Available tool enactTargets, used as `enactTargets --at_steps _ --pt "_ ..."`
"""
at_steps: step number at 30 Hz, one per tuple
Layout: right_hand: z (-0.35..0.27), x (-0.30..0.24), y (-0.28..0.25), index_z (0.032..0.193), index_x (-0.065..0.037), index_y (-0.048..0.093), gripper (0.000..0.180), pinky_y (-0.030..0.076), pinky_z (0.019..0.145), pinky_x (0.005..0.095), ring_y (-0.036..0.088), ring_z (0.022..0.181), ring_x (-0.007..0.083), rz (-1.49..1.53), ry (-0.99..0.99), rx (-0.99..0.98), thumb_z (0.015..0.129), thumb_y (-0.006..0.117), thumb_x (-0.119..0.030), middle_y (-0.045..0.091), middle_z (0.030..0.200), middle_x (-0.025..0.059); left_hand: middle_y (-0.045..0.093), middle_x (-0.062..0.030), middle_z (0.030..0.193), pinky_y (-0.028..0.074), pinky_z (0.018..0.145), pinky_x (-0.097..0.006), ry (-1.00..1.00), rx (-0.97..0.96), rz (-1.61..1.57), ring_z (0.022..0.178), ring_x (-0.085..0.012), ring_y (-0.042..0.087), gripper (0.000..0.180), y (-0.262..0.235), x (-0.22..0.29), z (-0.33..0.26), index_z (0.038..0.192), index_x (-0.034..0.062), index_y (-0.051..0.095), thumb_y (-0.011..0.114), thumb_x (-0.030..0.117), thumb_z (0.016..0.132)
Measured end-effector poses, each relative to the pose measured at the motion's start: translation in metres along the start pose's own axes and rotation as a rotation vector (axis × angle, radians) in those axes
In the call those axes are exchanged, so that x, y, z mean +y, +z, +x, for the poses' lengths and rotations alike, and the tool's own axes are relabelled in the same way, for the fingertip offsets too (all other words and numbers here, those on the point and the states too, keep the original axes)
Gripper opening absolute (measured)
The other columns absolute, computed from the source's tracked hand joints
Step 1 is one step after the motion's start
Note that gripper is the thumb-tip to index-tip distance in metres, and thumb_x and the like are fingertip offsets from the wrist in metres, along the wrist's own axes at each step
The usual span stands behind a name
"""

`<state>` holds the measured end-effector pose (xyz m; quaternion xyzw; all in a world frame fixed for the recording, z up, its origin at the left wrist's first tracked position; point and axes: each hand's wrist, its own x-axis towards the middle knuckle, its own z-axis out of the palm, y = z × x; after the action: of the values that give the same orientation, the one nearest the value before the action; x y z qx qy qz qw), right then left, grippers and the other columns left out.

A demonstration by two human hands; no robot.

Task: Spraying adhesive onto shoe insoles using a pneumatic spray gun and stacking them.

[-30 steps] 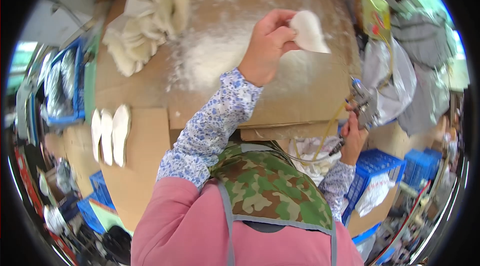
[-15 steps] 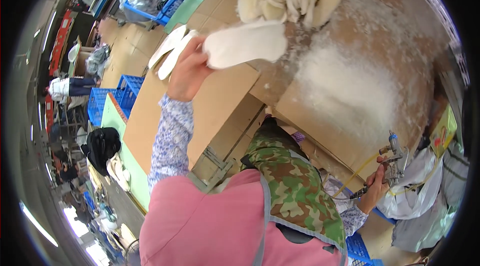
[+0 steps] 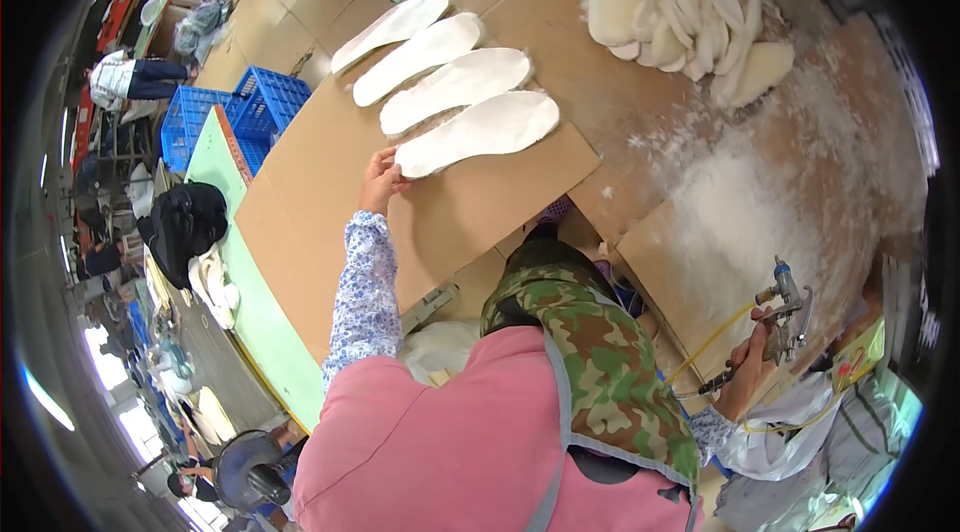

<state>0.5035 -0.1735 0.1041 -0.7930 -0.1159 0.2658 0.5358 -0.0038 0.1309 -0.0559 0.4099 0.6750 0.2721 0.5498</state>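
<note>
My left grip [image 3: 380, 180] holds one insole [image 3: 478, 135], my right grip [image 3: 750, 364] a spray gun [image 3: 788, 294]; a sideways drag could disturb the neighbour [image 3: 455, 90] beside that insole.

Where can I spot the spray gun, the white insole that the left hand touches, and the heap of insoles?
Spray gun [image 3: 788, 296]: head view, on its metal body.
White insole [image 3: 480, 135] at the left hand [image 3: 380, 182]: head view, mid upper face.
Heap of insoles [image 3: 685, 10]: head view, near its middle.
</note>
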Motion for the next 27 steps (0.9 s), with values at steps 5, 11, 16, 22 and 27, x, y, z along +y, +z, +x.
enactTargets --at_steps 5,11,16,22,27 --pt "0.001 -0.01 0.022 0.13 0.001 0.052 0.035 0.025 0.041 0.0187 0.03 0.047 0.0002 -0.035 0.016 -0.028 0.096 0.052 -0.011 0.063 0.112 0.0048 0.061 -0.0164 0.117 0.051 0.078 -0.041 -0.021 0.239 0.283 0.096 -0.0286 0.064 0.047 -0.019 -0.025 -0.004 0.137 0.0075 0.04 0.046 0.03 0.097" --pt "0.007 -0.022 0.04 0.128 0.002 0.052 0.035 0.026 0.041 0.0187 0.031 0.047 0.0004 -0.066 0.02 0.042 0.096 0.052 -0.011 0.063 0.11 0.0051 0.058 -0.0212 0.112 0.046 0.085 -0.048 0.183 0.444 1.197 0.102 -0.0388 0.057 0.045 0.008 0.057 0.001 0.13 0.0028 0.045 0.055 0.016 0.089" --pt "0.018 -0.023 0.036 0.123 -0.001 0.058 0.031 0.026 0.042 0.0194 0.031 0.047 -0.0002 -0.082 0.028 0.1 0.095 0.055 -0.016 0.064 0.107 0.0024 0.055 -0.0178 0.104 0.046 0.084 -0.046 0.723 0.321 0.834 0.099 -0.0361 0.054 0.039 0.055 0.152 0.053 0.12 0.002 0.055 0.056 0.004 0.081" --pt "0.024 -0.009 0.03 0.114 -0.001 0.061 0.026 0.024 0.04 0.0207 0.029 0.042 0.0017 -0.15 0.09 0.21 0.095 0.055 -0.018 0.064 0.092 0.0022 0.056 -0.0164 0.107 0.046 0.085 -0.047 1.007 0.058 0.837 0.101 -0.0367 0.054 0.041 0.184 0.233 0.227 0.12 0.0076 0.056 0.054 0.003 0.079" --pt "-0.007 -0.059 0.053 0.11 -0.002 0.062 0.022 0.026 0.041 0.0212 0.035 0.045 0.0043 -0.24 0.18 0.352 0.094 0.057 -0.017 0.06 0.08 0.0022 0.057 -0.0151 0.11 0.046 0.085 -0.048 0.8 0.227 0.944 0.104 -0.0351 0.056 0.04 0.291 0.303 0.341 0.125 0.0166 0.053 0.051 0.01 0.086"
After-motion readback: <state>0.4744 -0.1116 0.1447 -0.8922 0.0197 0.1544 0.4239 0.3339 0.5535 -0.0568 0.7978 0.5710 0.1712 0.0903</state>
